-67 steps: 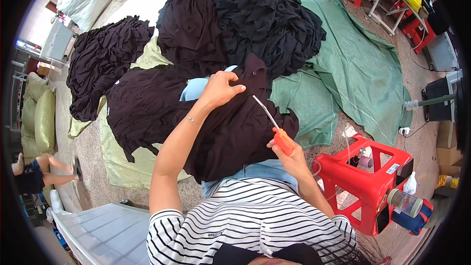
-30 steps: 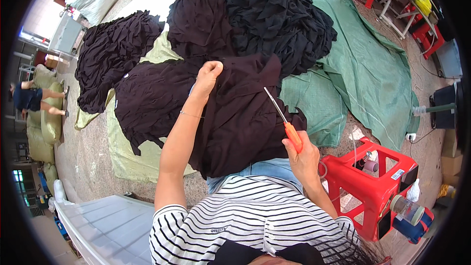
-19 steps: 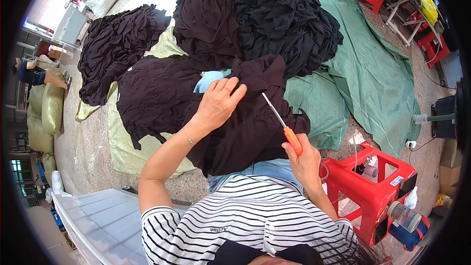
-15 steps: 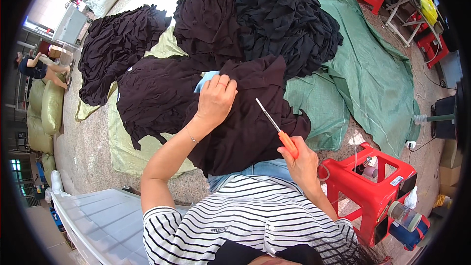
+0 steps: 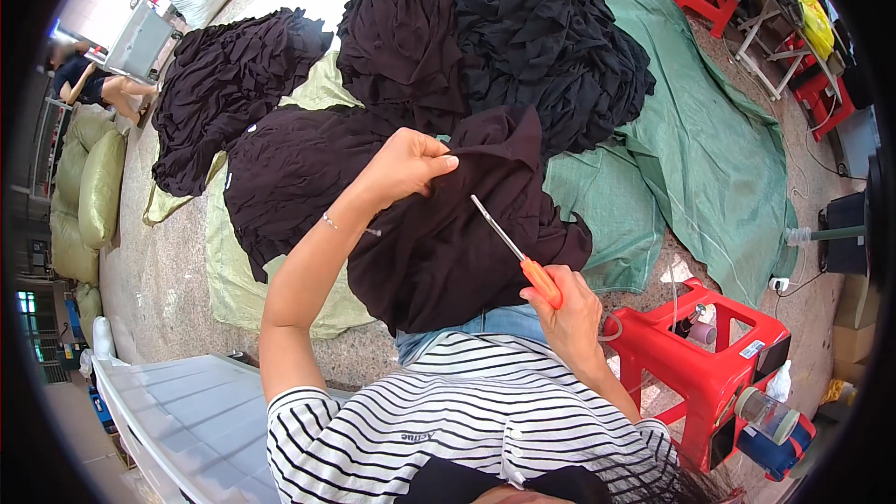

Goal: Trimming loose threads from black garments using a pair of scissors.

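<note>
A dark brown garment (image 5: 448,252) is spread over my lap, its far part raised into a fold. My left hand (image 5: 408,168) pinches that fold near the top, thumb and fingers closed on the cloth. In my right hand (image 5: 569,317) is an orange-handled tool (image 5: 541,282) with a long thin metal shaft, much like a screwdriver. Its shaft points up and left over the garment, and its tip looks apart from the cloth. Just beyond my left forearm lies a heap of dark brown garments (image 5: 299,163).
More dark brown piles (image 5: 233,75) and a black clothing heap (image 5: 546,37) lie farther off. A green sheet (image 5: 709,131) spreads to the right. Beside my right arm stands a red stool (image 5: 653,336) with a clear jar (image 5: 765,411). A white bin (image 5: 196,411) is at lower left.
My left hand has risen slightly and turned, now pinching the raised cloth. The light blue piece under it no longer shows. The tool has shifted slightly left. A person at far left has moved.
</note>
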`<state>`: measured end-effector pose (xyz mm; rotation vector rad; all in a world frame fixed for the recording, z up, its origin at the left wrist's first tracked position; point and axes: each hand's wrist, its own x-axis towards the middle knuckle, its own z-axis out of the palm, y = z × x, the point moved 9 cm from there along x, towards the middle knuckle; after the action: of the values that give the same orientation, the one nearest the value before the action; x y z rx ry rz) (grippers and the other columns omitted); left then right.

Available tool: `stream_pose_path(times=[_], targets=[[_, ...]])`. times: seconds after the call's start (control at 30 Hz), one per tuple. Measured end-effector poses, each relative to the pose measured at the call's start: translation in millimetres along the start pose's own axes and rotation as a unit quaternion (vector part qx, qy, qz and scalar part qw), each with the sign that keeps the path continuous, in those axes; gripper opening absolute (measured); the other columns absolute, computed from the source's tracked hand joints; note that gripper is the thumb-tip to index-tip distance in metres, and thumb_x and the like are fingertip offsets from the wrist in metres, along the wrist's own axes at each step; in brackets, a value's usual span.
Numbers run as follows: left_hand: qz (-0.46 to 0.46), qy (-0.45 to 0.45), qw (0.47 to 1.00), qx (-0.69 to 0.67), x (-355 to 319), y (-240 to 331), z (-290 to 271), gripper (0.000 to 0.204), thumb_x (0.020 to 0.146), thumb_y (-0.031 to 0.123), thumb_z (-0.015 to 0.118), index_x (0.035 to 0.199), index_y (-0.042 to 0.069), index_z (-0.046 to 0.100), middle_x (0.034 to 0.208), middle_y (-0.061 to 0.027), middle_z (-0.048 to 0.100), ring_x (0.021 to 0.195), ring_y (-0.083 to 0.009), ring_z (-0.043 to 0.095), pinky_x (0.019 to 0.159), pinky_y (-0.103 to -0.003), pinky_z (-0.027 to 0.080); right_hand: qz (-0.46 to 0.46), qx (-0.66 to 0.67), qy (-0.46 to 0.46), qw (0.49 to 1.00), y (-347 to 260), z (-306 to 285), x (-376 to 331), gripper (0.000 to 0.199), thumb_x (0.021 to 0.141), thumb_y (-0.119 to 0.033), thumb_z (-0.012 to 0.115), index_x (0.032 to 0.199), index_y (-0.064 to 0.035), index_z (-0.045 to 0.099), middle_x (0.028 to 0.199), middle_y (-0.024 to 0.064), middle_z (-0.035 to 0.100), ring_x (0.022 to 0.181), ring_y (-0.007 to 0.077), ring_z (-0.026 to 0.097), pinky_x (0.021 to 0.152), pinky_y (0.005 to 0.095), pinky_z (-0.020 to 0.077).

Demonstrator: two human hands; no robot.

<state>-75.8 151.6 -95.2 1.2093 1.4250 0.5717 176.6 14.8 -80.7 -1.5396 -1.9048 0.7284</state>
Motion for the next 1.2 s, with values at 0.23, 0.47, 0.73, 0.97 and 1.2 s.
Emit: stream_pose_path(times=[0.23, 0.47, 0.73, 0.97, 1.2], targets=[[-0.024, -0.038, 0.994, -0.103, 1, -16, 4, 0.025, 0.098, 0.015, 0.063, 0.075, 0.005, 0.064, 0.069, 0.0036, 0.059, 0.058, -0.0044, 0.053, 0.054, -0.022, 0.046, -0.037, -0.011, 0.02, 0.999, -17, -5, -3, 0.035, 0.08, -0.033, 0.081, 0.094, -0.0066, 0.063, 0.076, 0.0107, 0.063, 0.069, 0.032, 0.062, 0.058, 0.0414, 0.0476], [-0.003, -0.006, 0.998, -0.062, 2, -24, -1, 0.028, 0.098, 0.015, 0.062, 0.071, 0.007, 0.058, 0.065, 0.0079, 0.048, 0.055, -0.003, 0.043, 0.05, -0.023, 0.037, -0.038, -0.066, -0.012, 0.997, -16, 6, -6, 0.039, 0.083, -0.044, 0.077, 0.086, -0.0083, 0.061, 0.067, 0.0064, 0.06, 0.064, 0.026, 0.06, 0.051, 0.0397, 0.0454], [0.061, 0.002, 0.994, -0.094, 9, -14, 8, 0.011, 0.091, 0.009, 0.066, 0.082, 0.002, 0.064, 0.068, 0.0067, 0.052, 0.063, -0.0039, 0.048, 0.059, -0.022, 0.041, -0.035, -0.029, 0.033, 0.998, -15, -8, 0, 0.036, 0.083, -0.037, 0.079, 0.094, -0.0069, 0.063, 0.074, 0.0109, 0.061, 0.066, 0.0318, 0.061, 0.056, 0.042, 0.046], [0.1, 0.04, 0.993, 0.038, 46, -24, 19, 0.014, 0.087, 0.008, 0.07, 0.082, -0.004, 0.066, 0.069, 0.0024, 0.058, 0.067, -0.0083, 0.053, 0.068, -0.027, 0.048, 0.001, -0.064, 0.063, 0.996, 2, -17, 7, 0.037, 0.083, -0.038, 0.078, 0.097, -0.0077, 0.062, 0.074, 0.0116, 0.061, 0.068, 0.0328, 0.061, 0.057, 0.0428, 0.0459], [0.075, -0.034, 0.984, -0.156, 36, -25, 42, 0.031, 0.103, 0.016, 0.056, 0.072, 0.01, 0.052, 0.072, 0.0129, 0.043, 0.067, 0.0014, 0.034, 0.058, -0.021, 0.03, 0.013, -0.084, 0.062, 0.994, 4, -19, 6, 0.038, 0.083, -0.041, 0.078, 0.089, -0.008, 0.061, 0.068, 0.0094, 0.059, 0.064, 0.0299, 0.061, 0.054, 0.042, 0.046]])
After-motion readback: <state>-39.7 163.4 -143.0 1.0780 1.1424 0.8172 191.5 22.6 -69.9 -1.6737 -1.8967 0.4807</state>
